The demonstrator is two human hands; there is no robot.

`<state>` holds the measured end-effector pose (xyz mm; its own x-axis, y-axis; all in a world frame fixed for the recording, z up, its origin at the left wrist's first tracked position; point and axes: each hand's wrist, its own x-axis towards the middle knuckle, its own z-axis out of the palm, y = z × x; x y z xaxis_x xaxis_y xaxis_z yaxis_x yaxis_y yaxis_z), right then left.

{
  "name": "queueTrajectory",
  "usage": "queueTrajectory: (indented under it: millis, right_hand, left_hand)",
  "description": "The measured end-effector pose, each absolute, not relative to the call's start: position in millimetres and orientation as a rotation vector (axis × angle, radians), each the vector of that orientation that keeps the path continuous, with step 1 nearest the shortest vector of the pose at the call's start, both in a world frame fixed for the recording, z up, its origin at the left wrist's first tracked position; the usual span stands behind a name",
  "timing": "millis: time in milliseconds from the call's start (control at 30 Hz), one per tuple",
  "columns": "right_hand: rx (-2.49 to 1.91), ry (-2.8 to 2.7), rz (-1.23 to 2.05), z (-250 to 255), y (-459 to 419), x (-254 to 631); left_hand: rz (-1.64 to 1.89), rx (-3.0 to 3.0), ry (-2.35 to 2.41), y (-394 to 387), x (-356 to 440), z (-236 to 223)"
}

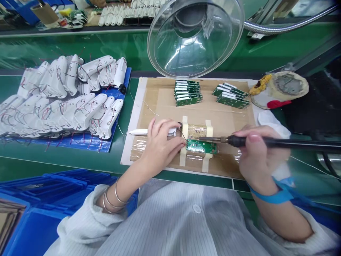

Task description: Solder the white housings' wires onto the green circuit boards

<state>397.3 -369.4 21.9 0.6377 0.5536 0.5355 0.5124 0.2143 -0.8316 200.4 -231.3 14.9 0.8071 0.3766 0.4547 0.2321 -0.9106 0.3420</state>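
My right hand (262,153) is wrapped round the black handle of a soldering iron (239,141). Its thin tip reaches left over a green circuit board (201,146), which lies flat on a taped brown block (197,131). At the board's left edge, the thumb and fingertips of my left hand (165,142) pinch a thin wire (183,134). Beneath that hand lies a white plastic housing (138,132), partly covered by the fingers. Whether the iron's tip touches the board I cannot tell.
White housings (61,106) with loose wires cover a blue sheet at left. Stacked circuit boards (188,93) and a second stack (231,95) lie on the cardboard (160,96). A magnifier lens (195,42) hangs above. A round pot with yellow sponge (262,84) stands right.
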Motion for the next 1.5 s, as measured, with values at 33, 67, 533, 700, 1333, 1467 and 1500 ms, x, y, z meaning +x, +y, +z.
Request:
queueTrajectory:
  millis: [33,67,533,700,1333,1467,1500]
  right_hand:
    - [-1.409,-1.008,0.083,19.1,-369.5,395.7]
    - [-1.403,-1.047,0.114,16.5,-370.0,394.4]
    - [-1.45,-1.26,0.217,11.3,-378.5,394.3]
    - [-1.333,-1.24,0.048,14.7,-371.6,393.7]
    - [-1.316,-1.035,-0.065,23.3,-365.2,385.9]
    - [-1.311,-1.046,-0.088,18.6,-362.2,388.3]
    - [-1.294,-1.053,-0.12,16.8,-361.0,389.2]
  left_hand:
    - [0.733,2.713,0.465,-230.9,199.7,17.0]
    - [0.709,2.699,0.462,-230.5,199.1,19.0]
    - [0.584,2.569,0.527,-230.1,201.6,27.9]
    - [0.599,2.573,0.516,-230.4,201.6,27.2]
    - [0.739,2.458,0.418,-217.0,201.3,18.5]
    - [0.729,2.525,0.381,-217.6,205.1,18.2]
    - [0.718,2.546,0.381,-218.2,205.3,18.5]
